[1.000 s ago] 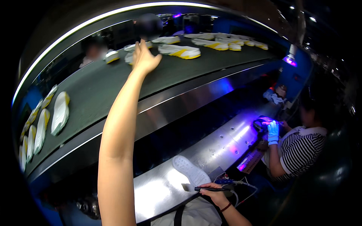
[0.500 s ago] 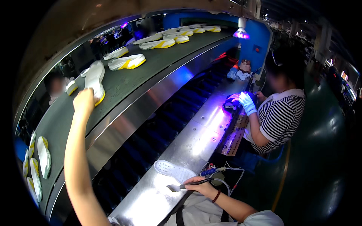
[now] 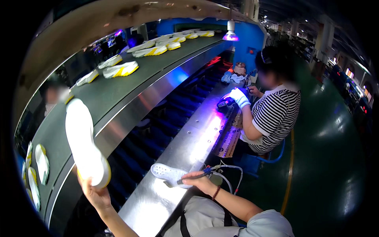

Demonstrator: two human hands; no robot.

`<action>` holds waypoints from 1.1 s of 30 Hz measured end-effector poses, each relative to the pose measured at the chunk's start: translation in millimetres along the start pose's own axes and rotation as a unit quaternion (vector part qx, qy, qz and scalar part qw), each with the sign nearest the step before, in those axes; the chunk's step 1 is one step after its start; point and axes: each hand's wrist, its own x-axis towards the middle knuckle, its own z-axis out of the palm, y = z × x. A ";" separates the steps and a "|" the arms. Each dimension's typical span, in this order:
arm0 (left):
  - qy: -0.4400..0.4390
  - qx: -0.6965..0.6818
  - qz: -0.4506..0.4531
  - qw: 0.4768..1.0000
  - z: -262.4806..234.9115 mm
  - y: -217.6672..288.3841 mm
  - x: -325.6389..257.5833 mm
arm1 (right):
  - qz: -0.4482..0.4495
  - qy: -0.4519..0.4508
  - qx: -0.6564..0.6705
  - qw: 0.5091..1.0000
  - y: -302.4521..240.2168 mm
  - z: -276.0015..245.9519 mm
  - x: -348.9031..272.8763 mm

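My left hand [image 3: 96,195] is closed round the heel end of a white shoe sole [image 3: 83,140] with a yellow edge. That sole stands tilted up, above the front edge of the green conveyor belt [image 3: 130,85]. On the metal bench [image 3: 158,201] lies another white sole [image 3: 164,172], dotted with small holes in its forefoot. Beside its heel, my right hand [image 3: 200,182] grips a dark-handled brush [image 3: 194,177] with a thin tube running off behind. The brush's bristles cannot be made out against the sole.
Several white and yellow soles [image 3: 120,70] lie along the belt, more at its near left end [image 3: 42,162]. A co-worker in a striped top [image 3: 276,114] sits to the right, gloved hand on a dark shoe [image 3: 226,103]. A purple-lit lamp [image 3: 230,33] hangs at the back.
My left hand has lifted the sole off the belt and brought it nearer, toward the bench. My right hand with the brush has moved up slightly beside the bench sole. The view has shifted.
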 end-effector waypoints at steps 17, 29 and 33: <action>-0.040 -0.249 -0.430 0.867 -103.0 -99.5 -175.0 | 0.076 -0.140 0.104 0.982 22.2 56.2 -1.4; 0.042 -0.250 -0.362 0.897 -70.1 -125.3 -187.2 | -0.061 -0.199 -0.149 0.967 10.5 103.4 20.0; 0.037 -0.193 -0.360 0.912 -87.1 -122.4 -180.3 | -0.350 -0.248 -0.323 0.843 10.0 110.1 -17.9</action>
